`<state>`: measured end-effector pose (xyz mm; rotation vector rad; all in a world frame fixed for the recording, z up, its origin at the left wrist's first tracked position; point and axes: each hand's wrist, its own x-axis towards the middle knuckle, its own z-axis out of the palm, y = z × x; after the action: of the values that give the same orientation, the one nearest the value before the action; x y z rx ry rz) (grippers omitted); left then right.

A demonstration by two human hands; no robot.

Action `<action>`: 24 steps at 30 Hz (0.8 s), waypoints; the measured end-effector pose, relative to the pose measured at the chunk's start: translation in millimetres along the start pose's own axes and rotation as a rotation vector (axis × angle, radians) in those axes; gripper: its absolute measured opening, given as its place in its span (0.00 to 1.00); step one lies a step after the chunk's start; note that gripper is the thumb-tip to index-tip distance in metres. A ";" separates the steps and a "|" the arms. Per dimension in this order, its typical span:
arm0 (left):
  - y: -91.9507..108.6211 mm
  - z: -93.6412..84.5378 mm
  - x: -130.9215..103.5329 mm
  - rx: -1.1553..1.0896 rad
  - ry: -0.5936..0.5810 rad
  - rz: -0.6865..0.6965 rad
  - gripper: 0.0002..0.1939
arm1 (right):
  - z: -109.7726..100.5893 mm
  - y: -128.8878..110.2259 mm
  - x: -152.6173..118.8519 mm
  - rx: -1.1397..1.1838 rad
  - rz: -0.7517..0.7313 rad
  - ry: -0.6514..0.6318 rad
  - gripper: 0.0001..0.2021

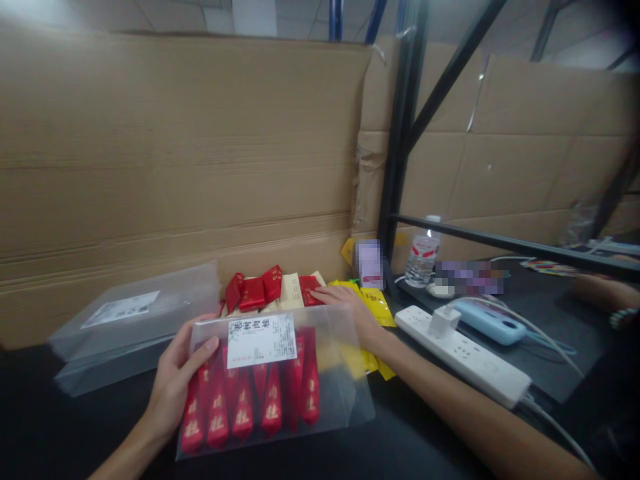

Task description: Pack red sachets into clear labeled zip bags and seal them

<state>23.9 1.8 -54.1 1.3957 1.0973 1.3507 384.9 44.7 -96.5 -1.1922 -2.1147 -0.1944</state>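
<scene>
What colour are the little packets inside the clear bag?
Red with gold writing; the packets show best in the head view, inside the clear bag.

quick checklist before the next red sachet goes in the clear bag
1. Clear bag held by left hand: ok.
2. Bag mouth open: cannot tell.
3. Right hand on a loose red sachet: ok, fingertips touch it; grip not closed.
4. Red sachets in the bag lined up upright: ok.
5. More loose sachets within reach in the pile: ok.
6. White label readable: not ok, blurred.
</scene>
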 end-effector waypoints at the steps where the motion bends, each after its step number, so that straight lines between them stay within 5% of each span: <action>1: -0.2 -0.3 -0.3 -0.004 -0.003 -0.002 0.29 | -1.8 -1.1 0.1 0.001 0.002 0.005 0.24; 7: 1.9 -0.1 -1.4 -0.026 0.014 -0.009 0.29 | -21.4 -8.5 2.0 0.089 0.055 0.166 0.22; 13: 7.2 3.7 -2.8 -0.133 0.061 -0.073 0.30 | -49.7 8.0 6.8 0.610 0.466 0.746 0.15; 15: 8.0 4.8 -3.0 -0.177 0.083 -0.092 0.29 | -58.2 15.6 7.0 0.771 0.525 0.847 0.14; 18: 8.5 5.7 -2.6 -0.217 0.118 -0.121 0.28 | -64.9 19.9 5.9 0.897 0.537 0.828 0.14; 24: 12.9 7.5 -2.1 -0.286 0.229 -0.171 0.28 | -59.7 1.1 3.8 1.086 0.523 0.553 0.15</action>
<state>31.6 -3.2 -42.1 0.9370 1.0930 1.4998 414.0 21.7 -49.6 -0.8062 -1.0554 0.6998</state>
